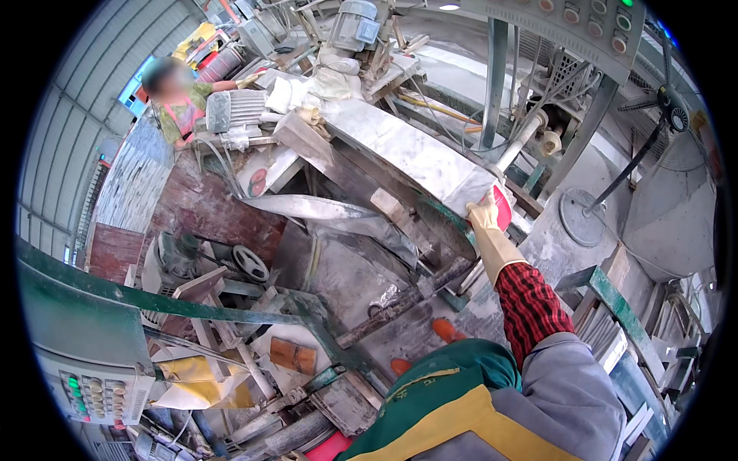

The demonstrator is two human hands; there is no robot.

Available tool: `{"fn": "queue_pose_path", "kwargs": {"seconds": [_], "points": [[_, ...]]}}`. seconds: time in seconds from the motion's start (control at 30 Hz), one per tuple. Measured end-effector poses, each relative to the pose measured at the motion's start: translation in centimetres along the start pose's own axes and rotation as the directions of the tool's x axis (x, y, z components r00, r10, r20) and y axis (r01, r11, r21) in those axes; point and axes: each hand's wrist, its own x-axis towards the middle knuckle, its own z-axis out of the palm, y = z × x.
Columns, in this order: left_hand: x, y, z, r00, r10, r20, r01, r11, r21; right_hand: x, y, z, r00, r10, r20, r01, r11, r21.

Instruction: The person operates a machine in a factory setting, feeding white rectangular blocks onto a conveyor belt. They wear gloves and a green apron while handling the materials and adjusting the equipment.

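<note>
My right hand (484, 217), in a cream rubber glove, reaches to the near end of a long white, grey-veined stone slab (415, 146). Its fingers are closed at the edge of a red, rounded thing (502, 206) beside the slab's end. What kind of thing it is cannot be made out. A red-and-black checked cuff covers the forearm below the glove. The slab lies along a machine bed and slopes away to the upper left. My left hand is out of sight.
A co-worker (178, 107) stands at the far left by a motor (234, 109). Button panels are at the lower left (96, 392) and upper right (592, 27). A green rail (192, 307) crosses the left side. A fan (673, 107) on a round base stands at right.
</note>
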Motion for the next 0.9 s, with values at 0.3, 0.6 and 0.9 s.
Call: {"fn": "queue_pose_path", "kwargs": {"seconds": [0.3,0.6,0.9], "points": [[-0.1,8.8,-7.7,0.949,-0.314,-0.012,0.313,0.950,-0.009,3.7,3.5,-0.7,0.915,0.219,0.340,-0.122,0.951,-0.284],[-0.3,10.4,-9.1,0.882,-0.296,-0.366,0.276,0.955,-0.106,1.2,4.4,0.5,0.987,-0.015,0.158,-0.007,0.990,0.141],[2.4,7.2,-13.3,0.872,-0.417,-0.256,0.418,0.907,-0.052,-9.1,7.4,-1.2,0.998,-0.004,0.060,-0.036,0.754,0.656]]}}
